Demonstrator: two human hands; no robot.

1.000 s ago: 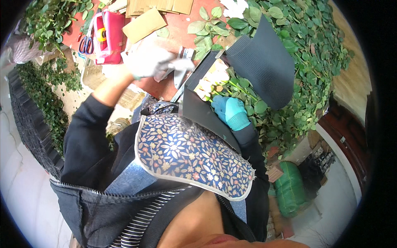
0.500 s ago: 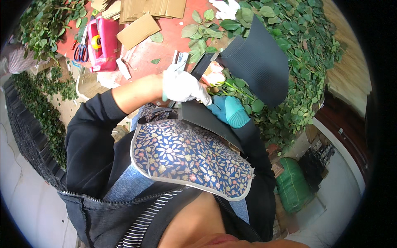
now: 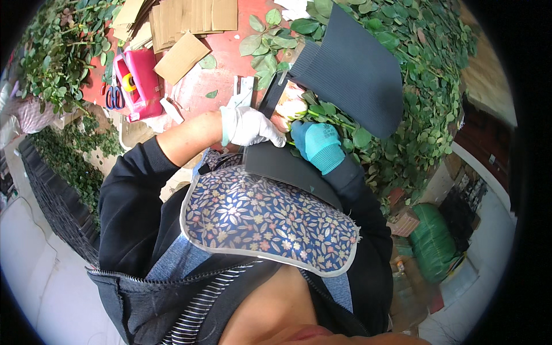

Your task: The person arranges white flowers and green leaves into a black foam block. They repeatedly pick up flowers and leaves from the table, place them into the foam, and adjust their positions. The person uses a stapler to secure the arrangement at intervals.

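Observation:
Pale pink roses (image 3: 291, 108) lie with their heads toward the left and green stems to the right, between two dark panels. The ribbed far panel (image 3: 351, 72) stands tilted up, and the smooth near panel (image 3: 282, 167) slopes against my apron. In a white glove, my left hand (image 3: 254, 127) is closed beside the lowest rose head, at the near panel's upper edge; what its fingertips pinch is hidden. My right hand (image 3: 317, 144), in a teal glove, curls closed around the base of the roses, its fingertips partly hidden among the blooms.
Cut leafy stems (image 3: 425, 86) are heaped along the right and more greenery (image 3: 57, 63) at the far left. A pink plastic container (image 3: 141, 83), scissors (image 3: 115, 98) and cardboard pieces (image 3: 181, 57) are on the red table (image 3: 230, 52). A green bundle (image 3: 434, 241) sits lower right.
My right hand has shifted slightly up and left, closer to the rose heads, and more of them shows. The far panel has moved a little up and left in view.

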